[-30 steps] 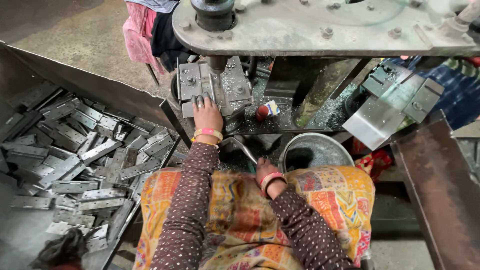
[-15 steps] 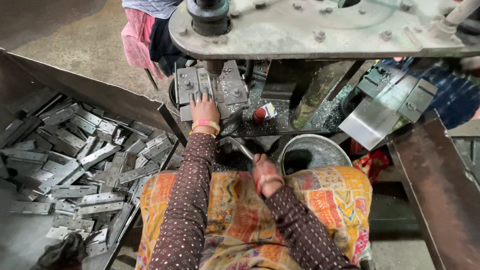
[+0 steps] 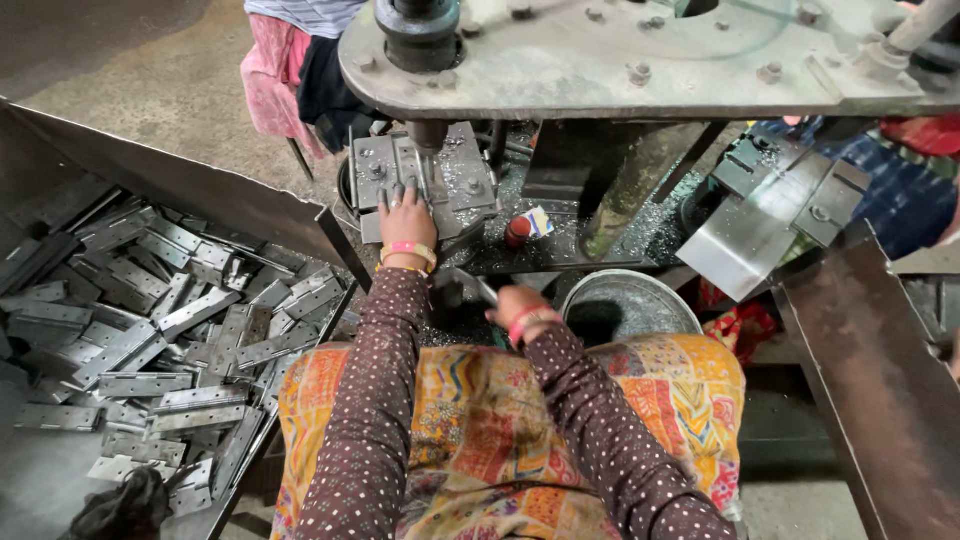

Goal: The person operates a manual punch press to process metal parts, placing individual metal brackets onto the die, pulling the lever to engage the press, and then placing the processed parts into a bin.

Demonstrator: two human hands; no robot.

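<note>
Left hand (image 3: 407, 215) pressed flat on grey steel plate (image 3: 385, 165) under drill spindle (image 3: 430, 135); right hand (image 3: 515, 305) clenched on lever, unclear. Heap of grey hinge plates (image 3: 150, 330) left, unprocessed.

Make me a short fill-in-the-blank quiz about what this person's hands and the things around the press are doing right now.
1. The left hand lies flat on the metal ____ under the press ram.
2. The heap of flat metal strips lies in a tray on the person's ____ side.
3. The right hand is beside a round metal ____.
4. Both wrists wear ____ bangles.

Missing words: die block; left; bowl; pink
</note>
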